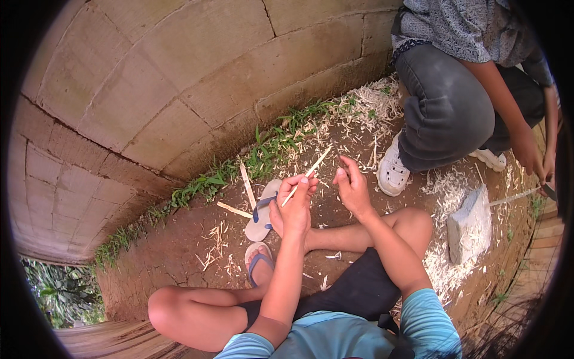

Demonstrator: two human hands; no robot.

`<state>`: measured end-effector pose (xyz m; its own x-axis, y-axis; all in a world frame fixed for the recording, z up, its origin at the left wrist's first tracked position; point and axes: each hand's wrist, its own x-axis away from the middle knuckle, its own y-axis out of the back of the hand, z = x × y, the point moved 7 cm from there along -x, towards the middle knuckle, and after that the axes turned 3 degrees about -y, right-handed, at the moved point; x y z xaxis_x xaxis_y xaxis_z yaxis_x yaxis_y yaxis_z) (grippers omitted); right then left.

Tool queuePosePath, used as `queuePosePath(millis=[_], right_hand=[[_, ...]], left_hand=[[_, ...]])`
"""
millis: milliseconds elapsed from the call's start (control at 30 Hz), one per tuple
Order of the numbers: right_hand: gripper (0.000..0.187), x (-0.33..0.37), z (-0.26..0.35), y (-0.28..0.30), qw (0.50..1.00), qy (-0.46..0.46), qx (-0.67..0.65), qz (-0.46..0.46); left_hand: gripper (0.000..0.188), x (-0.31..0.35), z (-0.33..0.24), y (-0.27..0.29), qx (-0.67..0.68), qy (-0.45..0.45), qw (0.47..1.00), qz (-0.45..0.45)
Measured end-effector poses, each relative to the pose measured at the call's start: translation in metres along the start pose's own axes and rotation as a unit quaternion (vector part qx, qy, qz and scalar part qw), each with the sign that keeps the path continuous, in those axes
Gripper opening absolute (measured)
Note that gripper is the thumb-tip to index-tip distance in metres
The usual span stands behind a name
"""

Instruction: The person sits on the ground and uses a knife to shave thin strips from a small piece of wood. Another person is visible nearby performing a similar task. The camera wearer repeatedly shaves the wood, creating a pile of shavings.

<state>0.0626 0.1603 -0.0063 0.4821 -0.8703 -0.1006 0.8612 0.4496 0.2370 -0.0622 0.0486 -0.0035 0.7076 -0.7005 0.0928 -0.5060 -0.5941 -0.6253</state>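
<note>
A thin, pale stick of split wood [318, 160] slants up and to the right out of my left hand [294, 203], whose fingers are closed round its lower part. To the right of the stick is my right hand [355, 190], apart from it. Its thumb and forefinger are drawn together, and a small dark bit shows at the fingertips, too small to name. Both hands are above my crossed legs, over bare earth strewn with pale wood shavings [216, 244].
Two flat wood pieces [248, 185] lie beside a loose grey sandal [260, 224]. A block wall [197, 78] with grass at its foot curves behind. At right, another person in white clogs [393, 167] holds a long pale strip [514, 197] near a grey stone block [470, 227].
</note>
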Motion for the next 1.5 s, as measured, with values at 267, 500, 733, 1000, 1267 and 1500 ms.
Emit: queuePosePath(millis=[267,500,733,1000,1267,1500], right_hand=[[0.045,0.024,0.038,-0.032,0.971,0.161,0.155,0.083],[0.053,0.02,0.029,-0.026,0.959,0.159,0.227,0.051],[0.054,0.033,0.049,-0.032,0.968,0.157,0.187,0.059],[0.05,0.03,0.036,-0.03,0.969,0.119,0.202,0.078],[0.053,0.023,0.053,-0.003,0.962,0.176,0.211,0.008],[0.049,0.024,0.061,0.003,0.958,0.183,0.221,0.011]], left_hand=[[0.012,-0.006,-0.019,0.012,0.035,-0.081,0.996,-0.033],[0.01,-0.003,-0.027,0.005,-0.038,-0.134,0.99,-0.033],[0.012,-0.003,-0.024,0.011,-0.047,-0.159,0.986,-0.019],[0.013,-0.001,-0.025,0.003,-0.085,-0.148,0.985,-0.026],[0.066,0.016,-0.036,-0.041,-0.076,-0.104,0.962,0.24],[0.06,0.012,-0.026,-0.034,0.108,0.037,0.973,0.199]])
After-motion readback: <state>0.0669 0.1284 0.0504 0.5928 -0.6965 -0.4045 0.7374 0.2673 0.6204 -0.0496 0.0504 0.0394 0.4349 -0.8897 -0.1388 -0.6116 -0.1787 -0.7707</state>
